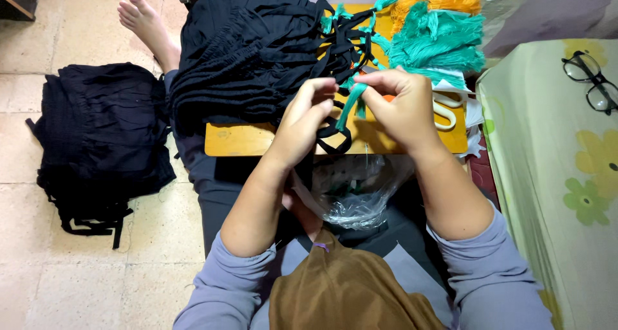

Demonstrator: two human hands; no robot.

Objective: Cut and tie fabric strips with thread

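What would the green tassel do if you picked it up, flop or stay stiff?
Probably flop: the green tassel hangs limp between the left hand and right hand. It is likely very light, being only loose threads. It should not roll, since the pile of tassels lies flat and spread.

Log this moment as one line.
left hand: pinching black strap | right hand: holding teal tassel | over wooden board

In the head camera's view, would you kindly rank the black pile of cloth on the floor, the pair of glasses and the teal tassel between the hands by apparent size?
1. Black pile of cloth on the floor, by far the largest.
2. Pair of glasses.
3. Teal tassel, held between the left hand and the right hand; partly hidden by fingers, so its place against the glasses is unsure.
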